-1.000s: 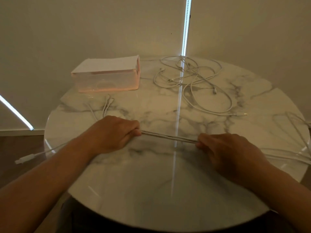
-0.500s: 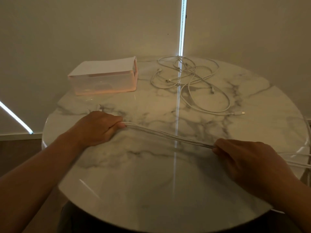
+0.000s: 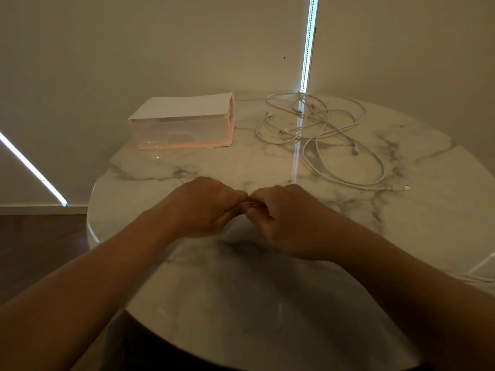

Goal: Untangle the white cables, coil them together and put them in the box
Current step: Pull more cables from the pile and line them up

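I seem to be folding the white cables (image 3: pixel 252 204) into a coil, my left hand (image 3: pixel 203 207) and right hand (image 3: pixel 284 218) both gripping them in front of the box (image 3: pixel 182 132), and next I think I must untangle the tangled pile (image 3: pixel 321 135) right of the box

left hand (image 3: pixel 203 207), right hand (image 3: pixel 289 220) gripping cable (image 3: pixel 253 205), box (image 3: pixel 182 129) beyond

The round white, grey-veined marble table (image 3: pixel 348 236) looks glossy; the translucent pinkish plastic box (image 3: pixel 184 133) smooth; the thin white cables (image 3: pixel 321 135) matt.
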Motion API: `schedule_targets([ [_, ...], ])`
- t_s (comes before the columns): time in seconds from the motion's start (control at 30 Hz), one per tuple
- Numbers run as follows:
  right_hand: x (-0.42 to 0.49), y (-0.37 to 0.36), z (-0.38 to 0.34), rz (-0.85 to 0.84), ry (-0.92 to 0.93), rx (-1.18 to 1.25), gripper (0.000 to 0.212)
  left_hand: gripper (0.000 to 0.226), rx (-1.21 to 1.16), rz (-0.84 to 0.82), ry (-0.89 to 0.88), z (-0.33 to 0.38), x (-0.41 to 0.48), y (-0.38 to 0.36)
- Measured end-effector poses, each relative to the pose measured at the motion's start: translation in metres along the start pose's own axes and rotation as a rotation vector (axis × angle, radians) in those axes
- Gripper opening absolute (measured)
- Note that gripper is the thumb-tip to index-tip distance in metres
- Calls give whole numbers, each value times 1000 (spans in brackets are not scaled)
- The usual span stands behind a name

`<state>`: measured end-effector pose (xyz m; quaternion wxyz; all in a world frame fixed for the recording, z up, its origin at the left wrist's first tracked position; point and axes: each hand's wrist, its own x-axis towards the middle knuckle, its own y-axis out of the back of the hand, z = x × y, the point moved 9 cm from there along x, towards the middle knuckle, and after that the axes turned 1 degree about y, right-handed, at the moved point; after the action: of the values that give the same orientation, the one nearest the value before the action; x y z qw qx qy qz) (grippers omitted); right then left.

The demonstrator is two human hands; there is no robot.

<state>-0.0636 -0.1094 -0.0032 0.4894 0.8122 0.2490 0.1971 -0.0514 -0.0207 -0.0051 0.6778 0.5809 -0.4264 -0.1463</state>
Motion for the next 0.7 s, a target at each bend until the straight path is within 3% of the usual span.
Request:
schedule_targets([
  [0.13,8,-16,6,-97,27,70,24,55,-54,-5,40,-5,-7,0],
  [0.3,2,-25,19,-129,-10,-112,17,47,-69,-64,82,-5,-8,-14],
  [0.47,8,-17,32,-114,-115,-107,23,30,63,40,159,-1,-11,11],
  [0.53,11,-14,34,-101,-110,-111,23,18,-78,127,252,21,-16,26],
  [0.6,12,-13,37,-100,-118,-78,21,14,-227,78,408,32,-21,24],
  [0.67,11,-11,37,-92,-119,-40,17,24,-405,-71,680,23,-29,4],
  [0.7,10,-9,36,-80,-127,-18,18,30,-603,-72,869,13,-36,-6],
])
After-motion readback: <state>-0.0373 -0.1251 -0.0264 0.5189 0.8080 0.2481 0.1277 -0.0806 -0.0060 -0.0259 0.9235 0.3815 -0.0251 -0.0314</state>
